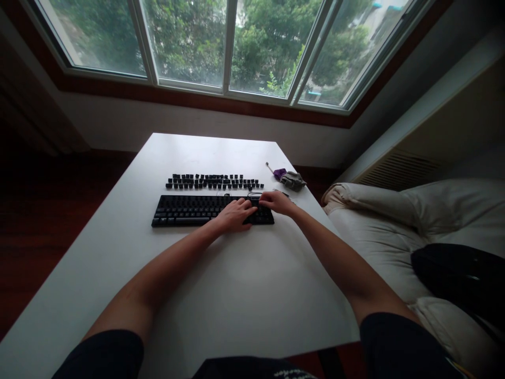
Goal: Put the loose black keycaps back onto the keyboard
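Observation:
A black keyboard (185, 210) lies on the white table, keycaps fitted across its left and middle parts. My left hand (236, 215) rests over the keyboard's right part, fingers stretched out and pointing right. Over the right end, my right hand (276, 202) is closed, its fingertips bent down at the keys; what they hold, if anything, is too small to make out. Beyond the keyboard, several loose black keycaps (213, 183) stand in rows. A thin dark loop (254, 194), perhaps a cable, shows just behind my fingers. The keys under both hands are hidden.
Right of the keycaps lie a grey cloth (293, 180), a purple cloth (279, 173) and a thin white stick (269, 167) with a dark tip. A pale sofa (374, 210) bearing a black bag (461, 279) stands beside the table (244, 289). Windows (189, 42) are ahead.

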`<state>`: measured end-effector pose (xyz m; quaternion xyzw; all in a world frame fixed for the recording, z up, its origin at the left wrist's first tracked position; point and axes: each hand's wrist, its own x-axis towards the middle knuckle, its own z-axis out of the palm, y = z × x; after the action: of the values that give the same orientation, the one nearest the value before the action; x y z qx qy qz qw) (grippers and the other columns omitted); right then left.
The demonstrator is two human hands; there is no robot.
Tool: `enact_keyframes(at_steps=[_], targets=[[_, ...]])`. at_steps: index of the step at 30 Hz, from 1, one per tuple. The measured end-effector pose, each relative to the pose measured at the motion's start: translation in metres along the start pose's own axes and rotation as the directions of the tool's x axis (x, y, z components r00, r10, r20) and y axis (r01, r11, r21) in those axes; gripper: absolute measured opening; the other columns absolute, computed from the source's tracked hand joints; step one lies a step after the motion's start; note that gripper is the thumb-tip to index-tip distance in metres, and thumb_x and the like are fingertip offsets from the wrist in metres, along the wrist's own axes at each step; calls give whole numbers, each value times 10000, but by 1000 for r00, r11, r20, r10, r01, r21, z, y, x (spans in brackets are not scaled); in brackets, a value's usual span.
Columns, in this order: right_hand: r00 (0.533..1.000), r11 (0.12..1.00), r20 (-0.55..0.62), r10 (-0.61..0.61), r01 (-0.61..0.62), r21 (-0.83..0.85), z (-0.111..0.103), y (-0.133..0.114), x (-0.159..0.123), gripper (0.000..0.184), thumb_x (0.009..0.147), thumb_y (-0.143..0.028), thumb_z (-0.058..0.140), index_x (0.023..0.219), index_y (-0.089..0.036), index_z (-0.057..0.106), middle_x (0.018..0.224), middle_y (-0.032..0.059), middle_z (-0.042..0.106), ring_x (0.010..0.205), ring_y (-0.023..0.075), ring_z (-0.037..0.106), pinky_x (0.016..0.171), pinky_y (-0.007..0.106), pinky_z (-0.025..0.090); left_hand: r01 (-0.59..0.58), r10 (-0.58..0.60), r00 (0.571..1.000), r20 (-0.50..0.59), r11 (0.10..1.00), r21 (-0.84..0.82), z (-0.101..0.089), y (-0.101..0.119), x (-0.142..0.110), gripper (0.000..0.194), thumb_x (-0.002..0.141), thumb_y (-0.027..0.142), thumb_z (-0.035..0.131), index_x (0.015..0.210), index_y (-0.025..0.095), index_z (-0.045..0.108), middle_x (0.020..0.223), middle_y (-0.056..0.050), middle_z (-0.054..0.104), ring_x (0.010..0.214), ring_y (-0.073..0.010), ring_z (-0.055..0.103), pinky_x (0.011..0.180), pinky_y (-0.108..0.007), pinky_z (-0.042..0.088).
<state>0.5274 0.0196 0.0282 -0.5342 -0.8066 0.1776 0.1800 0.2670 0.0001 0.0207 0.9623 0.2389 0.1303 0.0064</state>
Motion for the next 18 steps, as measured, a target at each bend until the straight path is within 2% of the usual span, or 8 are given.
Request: enact_keyframes(at_steps=[3,6,11,18], targets=[[984,992,-179,7,-29,-121,7,2,19,138,900,-301,619,941,-200,703,830,26,687,747,164,583,702,274,414,2,-2,1000,6,1000,8,0,0,-1,647,864,470,619,1447,216,500,1269,-131,545,1146,-301,486,943,-417,437],[972,966,-230,-54,-7,-259,16,3,38,162,909,-223,602,1040,-204,695,930,62,698,902,210,597,811,309,448,-8,8,1000,8,1000,13,-2,1,-3,637,870,472,614,1443,218,503,1264,-128,548,1140,-296,492,941,-414,435],[974,869,-131,-186,101,-484,18,7,61,238,908,-150,590,1126,-176,681,1072,123,694,1045,258,564,890,347,453,-14,13,1000,17,1000,23,-4,3,-6,620,876,466,611,1435,217,511,1251,-129,554,1131,-292,503,934,-404,431],[976,836,81,-201,214,-505,11,13,80,207,888,-178,667,1094,-200,677,1052,104,710,1029,254,585,803,316,453,-26,25,1000,11,999,20,-3,3,-8,629,886,469,597,1448,206,495,1262,-137,545,1145,-295,490,954,-409,415]])
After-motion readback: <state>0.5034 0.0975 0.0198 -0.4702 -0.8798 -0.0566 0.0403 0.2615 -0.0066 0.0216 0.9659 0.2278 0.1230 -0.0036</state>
